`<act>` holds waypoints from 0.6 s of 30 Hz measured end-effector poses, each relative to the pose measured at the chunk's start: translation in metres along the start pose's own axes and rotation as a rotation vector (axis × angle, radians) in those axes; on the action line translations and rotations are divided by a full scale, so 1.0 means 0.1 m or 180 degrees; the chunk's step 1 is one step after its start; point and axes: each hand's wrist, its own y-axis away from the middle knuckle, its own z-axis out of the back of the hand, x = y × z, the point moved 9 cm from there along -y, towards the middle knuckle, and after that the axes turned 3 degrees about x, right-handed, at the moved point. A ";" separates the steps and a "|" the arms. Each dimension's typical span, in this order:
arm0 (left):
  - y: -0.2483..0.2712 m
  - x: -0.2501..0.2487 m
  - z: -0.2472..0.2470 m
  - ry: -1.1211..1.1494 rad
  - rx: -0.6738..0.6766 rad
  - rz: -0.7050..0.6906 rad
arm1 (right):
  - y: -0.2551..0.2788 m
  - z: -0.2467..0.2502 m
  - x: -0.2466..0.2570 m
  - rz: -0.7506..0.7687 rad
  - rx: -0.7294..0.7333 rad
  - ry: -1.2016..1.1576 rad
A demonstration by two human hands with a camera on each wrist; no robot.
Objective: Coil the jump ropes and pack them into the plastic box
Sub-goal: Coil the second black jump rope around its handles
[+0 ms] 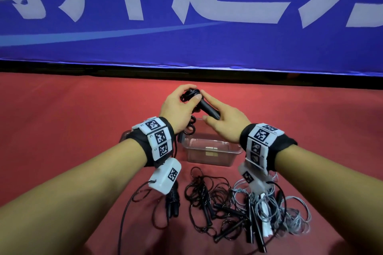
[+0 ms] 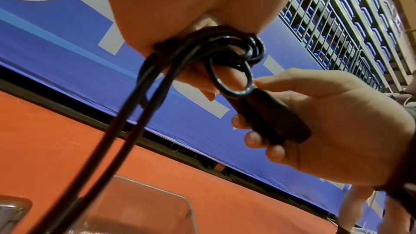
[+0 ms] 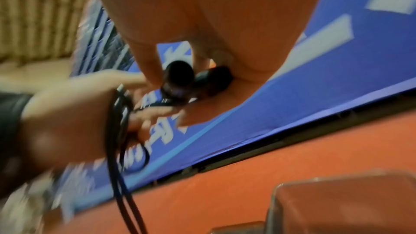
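Left hand (image 1: 176, 107) fingers pinch black rope coils (image 2: 202, 51); right hand (image 1: 223, 124) fingers grip 2 handles (image 2: 270, 120) above plastic box (image 1: 211, 152).

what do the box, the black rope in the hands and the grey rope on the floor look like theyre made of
Box: clear, slightly smoky rigid plastic; the red floor shows through its walls.
Black rope: glossy, probably PVC or rubber-coated cord; highlights run along its loops. Its handles, held by the right hand, look matte, plastic or foam.
Grey rope: thin, pale, springy loops; possibly coated wire, unclear.

Open plastic box (image 1: 211, 149) interior under both hands; tangled rope pile (image 1: 238, 209) crowding its near side.
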 end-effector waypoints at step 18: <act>0.07 0.02 -0.22 0.0503 0.0888 0.0384 | 0.08 0.03 -0.04 -0.0040 0.0264 -0.2415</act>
